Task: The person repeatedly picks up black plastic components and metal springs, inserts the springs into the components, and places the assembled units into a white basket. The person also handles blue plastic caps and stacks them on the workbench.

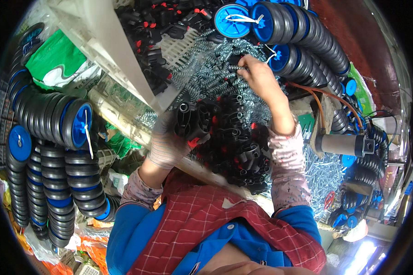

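Note:
My left hand (166,145), in a pale glove, is closed around a black plastic part (191,121) with a red piece at its lower end. A coil spring (183,107) shows in the top of that part. My right hand (258,75) reaches over a heap of silvery coil springs (211,75), thumb and fingers pinched together. Whatever is between those fingertips is too small to make out; a dark piece lies right beside them. Below the springs, between my forearms, sits a pile of similar black parts (248,151) with red pieces.
Stacked black wheels with blue hubs (75,123) stand at the left, and more wheels (303,27) at the upper right. A white upright panel (110,50) rises left of the springs. At the right are a metal cylinder (342,144) with orange hoses and a heap of metal pins (323,178).

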Motion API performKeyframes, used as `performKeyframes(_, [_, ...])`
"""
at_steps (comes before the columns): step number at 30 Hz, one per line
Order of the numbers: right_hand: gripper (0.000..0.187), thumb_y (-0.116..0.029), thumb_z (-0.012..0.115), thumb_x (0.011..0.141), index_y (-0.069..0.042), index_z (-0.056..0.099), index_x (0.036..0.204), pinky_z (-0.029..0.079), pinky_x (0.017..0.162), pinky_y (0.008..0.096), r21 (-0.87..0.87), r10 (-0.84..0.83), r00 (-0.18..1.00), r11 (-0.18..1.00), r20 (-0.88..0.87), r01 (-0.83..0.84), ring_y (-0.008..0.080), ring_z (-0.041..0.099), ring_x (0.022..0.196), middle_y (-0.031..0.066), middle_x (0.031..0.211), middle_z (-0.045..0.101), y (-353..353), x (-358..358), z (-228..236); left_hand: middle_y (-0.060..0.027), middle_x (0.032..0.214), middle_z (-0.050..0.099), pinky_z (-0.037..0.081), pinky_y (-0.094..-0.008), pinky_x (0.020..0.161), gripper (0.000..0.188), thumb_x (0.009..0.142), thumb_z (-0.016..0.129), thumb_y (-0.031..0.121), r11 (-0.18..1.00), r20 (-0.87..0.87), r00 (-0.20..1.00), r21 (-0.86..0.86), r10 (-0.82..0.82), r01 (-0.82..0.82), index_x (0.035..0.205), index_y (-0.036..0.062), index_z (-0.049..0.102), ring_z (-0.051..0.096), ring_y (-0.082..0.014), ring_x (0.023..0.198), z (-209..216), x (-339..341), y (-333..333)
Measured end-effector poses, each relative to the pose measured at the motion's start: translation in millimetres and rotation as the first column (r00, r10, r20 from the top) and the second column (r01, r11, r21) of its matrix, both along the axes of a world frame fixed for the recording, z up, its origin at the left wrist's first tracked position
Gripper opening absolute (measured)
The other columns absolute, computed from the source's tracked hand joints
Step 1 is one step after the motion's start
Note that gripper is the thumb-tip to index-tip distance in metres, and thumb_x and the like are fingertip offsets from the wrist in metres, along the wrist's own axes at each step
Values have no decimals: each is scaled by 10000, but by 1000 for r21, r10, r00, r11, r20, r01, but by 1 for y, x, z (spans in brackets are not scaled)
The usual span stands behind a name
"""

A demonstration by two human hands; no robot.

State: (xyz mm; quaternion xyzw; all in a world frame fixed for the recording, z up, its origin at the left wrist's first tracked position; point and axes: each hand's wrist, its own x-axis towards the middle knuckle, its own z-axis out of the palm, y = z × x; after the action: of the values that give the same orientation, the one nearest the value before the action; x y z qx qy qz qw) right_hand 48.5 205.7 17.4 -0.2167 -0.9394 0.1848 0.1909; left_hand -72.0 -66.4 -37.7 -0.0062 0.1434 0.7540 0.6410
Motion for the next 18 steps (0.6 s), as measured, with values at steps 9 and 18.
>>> performKeyframes(9, [230,41,685,841,-8,691,1066,538,815,321,-283,332,924,882,-191,-375,235,666,956,112,1020,672,-106,56,87,-127,1216,636,553,-499,797,494,964,508,451,999,-645,764,-29,-6,-17,1298,94,579,643,-294,1033,28,32,-1])
performKeyframes(18, [789,-244,823,708,-60,507,1408,458,1018,475,-188,570,781,763,-255,-619,407,500,1274,223,1456,440,-138,118,75,-153,1327,573,542,-451,984,669,973,447,514,954,-190,943,75,-272,291,1426,22,435,585,-302,1227,52,63,-21])
